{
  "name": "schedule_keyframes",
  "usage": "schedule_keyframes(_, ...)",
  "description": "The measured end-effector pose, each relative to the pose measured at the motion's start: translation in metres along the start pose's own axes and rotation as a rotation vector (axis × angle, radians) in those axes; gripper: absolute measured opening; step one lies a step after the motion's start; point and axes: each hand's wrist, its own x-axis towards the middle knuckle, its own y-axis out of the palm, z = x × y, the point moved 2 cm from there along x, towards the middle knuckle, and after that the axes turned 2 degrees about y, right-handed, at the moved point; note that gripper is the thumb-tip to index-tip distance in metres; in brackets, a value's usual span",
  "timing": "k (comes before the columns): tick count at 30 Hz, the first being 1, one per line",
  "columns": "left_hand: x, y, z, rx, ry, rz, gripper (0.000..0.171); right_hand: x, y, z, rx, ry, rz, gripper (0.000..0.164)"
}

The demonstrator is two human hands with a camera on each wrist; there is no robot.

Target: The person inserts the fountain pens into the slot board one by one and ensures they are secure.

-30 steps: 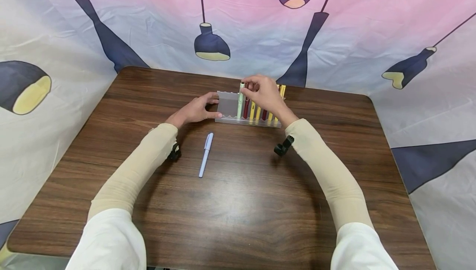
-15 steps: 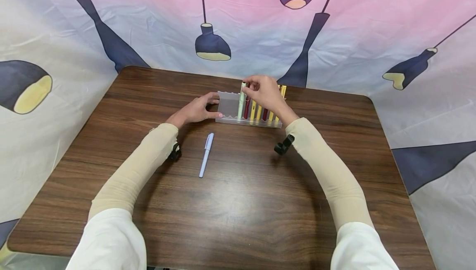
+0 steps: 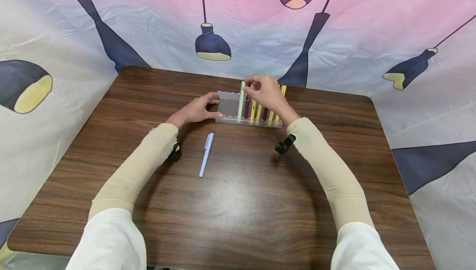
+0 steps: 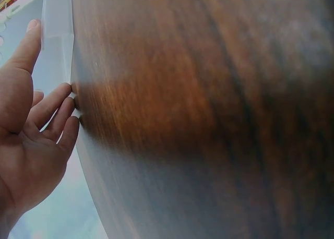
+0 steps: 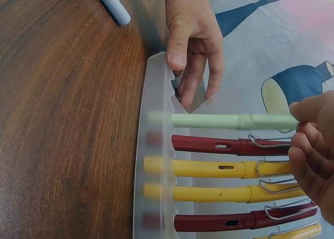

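Observation:
A clear plastic pen rack [image 3: 228, 105] stands toward the back of the table. My left hand [image 3: 197, 110] holds its left end, thumb on the front edge and fingers behind; in the left wrist view the hand [image 4: 36, 129] shows beside the rack's end. At the rack's upper side my right hand [image 3: 265, 92] pinches the top of a light green pen [image 5: 235, 121], whose lower end sits in a slot. Dark red pens [image 5: 209, 144] and yellow pens [image 5: 209, 168] with wire clips fill the slots to its right, partly hidden behind the right hand in the head view.
A lavender capped pen [image 3: 206, 155] lies on the wooden table [image 3: 238, 212] in front of the rack. Behind the table hangs a fabric backdrop [image 3: 163, 34] printed with lamps. A black wrist camera [image 3: 285, 144] sticks out under the right forearm.
Both hands and the rack stay almost still. The light green pen has shifted only very slightly at its top, still between my right fingertips.

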Motion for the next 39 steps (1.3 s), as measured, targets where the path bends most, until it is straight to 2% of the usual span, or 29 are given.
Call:
schedule_keyframes(9,-0.001,0.000,-0.001,0.003,-0.005,0.001,0.088,-0.007,-0.008,0.001,0.028,-0.023,-0.044,0.028)
schedule_keyframes(22,-0.001,-0.002,-0.002,0.001,-0.014,0.013,0.089,-0.025,-0.012,0.013,0.152,-0.090,-0.064,0.033)
schedule_keyframes(30,0.001,-0.001,-0.003,-0.014,0.001,0.008,0.086,-0.039,0.006,0.021,0.273,-0.107,-0.033,0.029)
schedule_keyframes(35,0.003,-0.001,-0.002,-0.003,0.002,0.013,0.086,-0.048,0.025,0.024,0.342,-0.063,0.026,0.029)
schedule_keyframes(39,0.003,-0.002,-0.002,0.003,-0.004,0.023,0.089,-0.054,0.042,0.026,0.337,-0.036,0.044,0.027)
